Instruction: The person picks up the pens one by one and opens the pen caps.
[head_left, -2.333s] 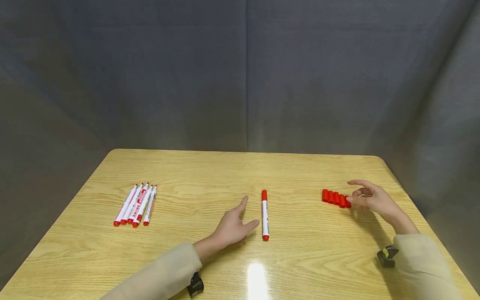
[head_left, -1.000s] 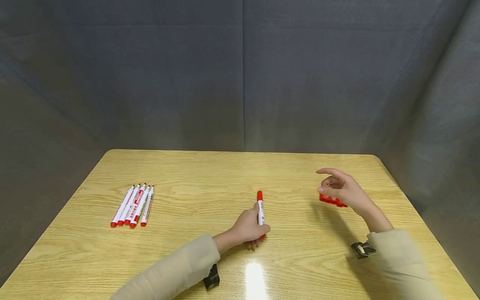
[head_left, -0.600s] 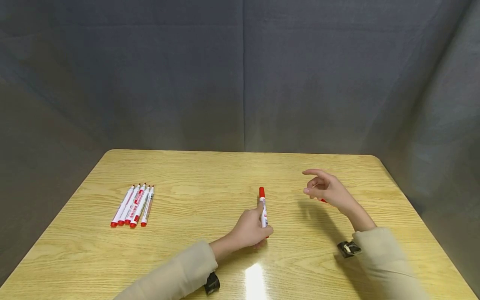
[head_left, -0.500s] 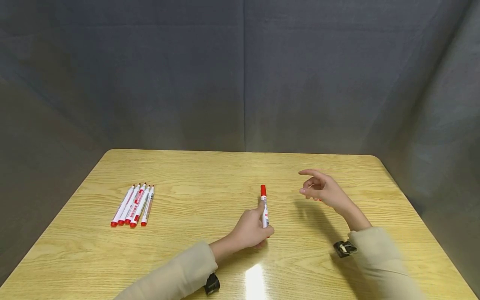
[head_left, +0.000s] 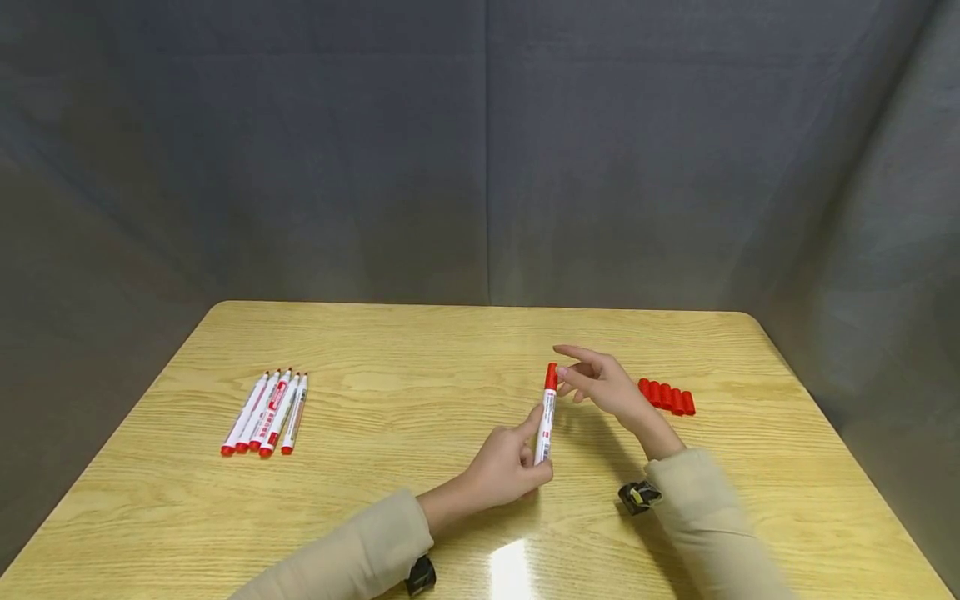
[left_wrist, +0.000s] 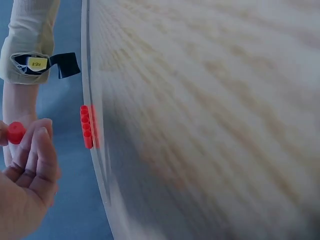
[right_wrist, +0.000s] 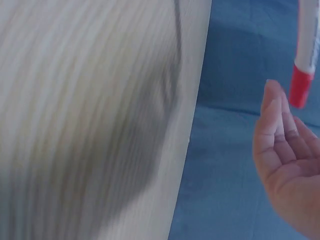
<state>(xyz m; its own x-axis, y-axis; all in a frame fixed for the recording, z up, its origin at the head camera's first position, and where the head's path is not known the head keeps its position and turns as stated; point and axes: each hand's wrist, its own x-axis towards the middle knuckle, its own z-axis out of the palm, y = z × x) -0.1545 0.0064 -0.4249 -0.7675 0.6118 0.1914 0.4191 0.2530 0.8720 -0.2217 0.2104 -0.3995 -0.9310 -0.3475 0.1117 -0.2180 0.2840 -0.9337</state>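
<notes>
My left hand [head_left: 498,471] pinches a white marker [head_left: 547,417] with a red cap [head_left: 552,376], raised over the middle of the wooden table. It leans slightly, cap end away from me. In the left wrist view the marker's round red end [left_wrist: 16,133] shows between thumb and fingers. Beside the cap is my right hand [head_left: 603,387], its fingers loosely bent and spread around the cap's side. In the right wrist view a gap shows between those fingertips [right_wrist: 272,90] and the cap, so the hand holds nothing.
Several uncapped white markers [head_left: 270,412] with red ends lie side by side at the table's left. A short row of red caps [head_left: 666,396] lies at the right, behind the right wrist. A dark curtain [head_left: 480,167] hangs beyond the table [head_left: 420,342].
The left hand has taken hold of the capped marker and raised it from the table, shifting it right. The right hand has moved left from the row of red caps to the marker's cap.
</notes>
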